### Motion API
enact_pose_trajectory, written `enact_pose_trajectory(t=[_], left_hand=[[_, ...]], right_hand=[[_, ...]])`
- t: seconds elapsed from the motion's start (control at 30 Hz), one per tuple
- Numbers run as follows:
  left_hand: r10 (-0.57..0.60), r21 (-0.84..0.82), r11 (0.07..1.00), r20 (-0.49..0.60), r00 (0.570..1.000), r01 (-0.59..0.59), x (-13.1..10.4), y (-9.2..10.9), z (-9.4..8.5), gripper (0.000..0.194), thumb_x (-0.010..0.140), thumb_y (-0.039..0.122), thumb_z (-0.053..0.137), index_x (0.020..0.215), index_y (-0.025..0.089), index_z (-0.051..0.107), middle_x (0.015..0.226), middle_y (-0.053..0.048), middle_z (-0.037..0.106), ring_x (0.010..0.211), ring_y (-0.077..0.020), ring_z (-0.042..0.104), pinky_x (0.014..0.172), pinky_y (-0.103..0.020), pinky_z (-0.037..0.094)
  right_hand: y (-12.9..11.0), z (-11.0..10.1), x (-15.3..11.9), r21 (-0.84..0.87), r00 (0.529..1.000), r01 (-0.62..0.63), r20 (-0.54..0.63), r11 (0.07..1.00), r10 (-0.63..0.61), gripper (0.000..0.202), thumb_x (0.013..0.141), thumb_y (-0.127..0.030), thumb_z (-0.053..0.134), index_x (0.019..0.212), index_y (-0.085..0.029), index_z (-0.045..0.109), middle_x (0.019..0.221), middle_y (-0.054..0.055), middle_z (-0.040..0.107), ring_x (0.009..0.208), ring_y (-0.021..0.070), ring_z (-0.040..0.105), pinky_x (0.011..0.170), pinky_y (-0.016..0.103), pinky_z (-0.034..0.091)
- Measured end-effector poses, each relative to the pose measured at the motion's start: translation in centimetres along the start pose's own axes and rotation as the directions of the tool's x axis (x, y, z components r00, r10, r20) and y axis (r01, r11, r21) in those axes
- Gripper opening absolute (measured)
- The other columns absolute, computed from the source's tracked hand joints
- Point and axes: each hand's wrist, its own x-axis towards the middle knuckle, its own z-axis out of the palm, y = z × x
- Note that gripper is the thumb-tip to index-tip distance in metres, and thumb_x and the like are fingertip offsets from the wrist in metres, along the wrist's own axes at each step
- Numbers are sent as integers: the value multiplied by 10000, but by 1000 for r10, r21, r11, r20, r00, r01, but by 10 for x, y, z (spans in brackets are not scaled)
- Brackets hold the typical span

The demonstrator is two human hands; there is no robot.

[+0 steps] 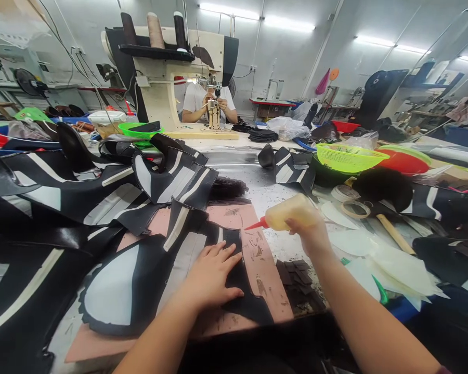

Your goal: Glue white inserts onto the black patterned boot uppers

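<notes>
My left hand (214, 275) lies flat with its fingers spread on a black shoe upper piece (146, 288), which has pale lining patches and a light tape strip. Beneath the piece is a pink board (253, 249), stained with dark marks. In my right hand (310, 231) is a squeeze bottle (288, 212) of yellowish liquid, tilted so its red nozzle points left. The nozzle tip hangs near the right edge of the upper, above the pink board; whether it touches is unclear. Small dark brown pieces (298, 278) are stacked right of the board.
More black uppers (113, 197) pile up on the left. A sewing machine (159, 78) stands ahead, with a person in white behind it. To the right are a green basket (347, 158), tape rolls (354, 209), a wooden handle (394, 234) and white sheets (401, 265).
</notes>
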Motion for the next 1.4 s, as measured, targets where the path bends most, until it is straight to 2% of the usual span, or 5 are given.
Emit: enact_pose_trajectory(t=[0.2,0.7,0.97,1.27,1.4], left_hand=[[5,-11,1000,5,1000,-5,0,-2,1,742,679,514,632,1332,243,407,1445,-28,296,1340,-286,221,1094,-478,192],[9,-12,1000,3,1000,-9,0,0,1,729,688,498,640,1326,230,414,1442,-40,304,1339,-302,217,1086,-501,198],[18,-26,999,-56,998,-20,1,1,3,664,675,495,656,1234,177,489,1408,-68,372,1321,-283,266,1076,-467,243],[38,25,999,-46,998,-37,2,1,5,618,695,517,642,1194,176,511,1428,-68,337,1330,-283,250,1074,-453,244],[46,76,996,-18,999,-44,3,3,4,701,655,565,662,1209,165,506,1445,-89,294,1334,-302,233,1084,-455,216]], right_hand=[[10,23,4,-14,993,-116,-8,993,116,592,404,-482,807,811,-145,540,628,-8,563,463,125,506,373,266,419],[8,24,6,-23,989,-145,34,989,145,568,416,-446,819,814,-146,546,674,-1,581,516,125,528,388,253,460],[12,10,-4,-63,981,-169,89,984,174,560,428,-469,808,815,-136,576,673,13,591,505,139,539,358,251,446],[3,-10,-32,-108,968,-184,150,977,199,499,458,-458,806,773,-143,581,641,17,592,508,151,553,348,234,441],[-1,-18,-44,-128,960,-209,162,969,228,517,439,-477,810,770,-169,559,638,6,587,515,163,559,340,239,443]])
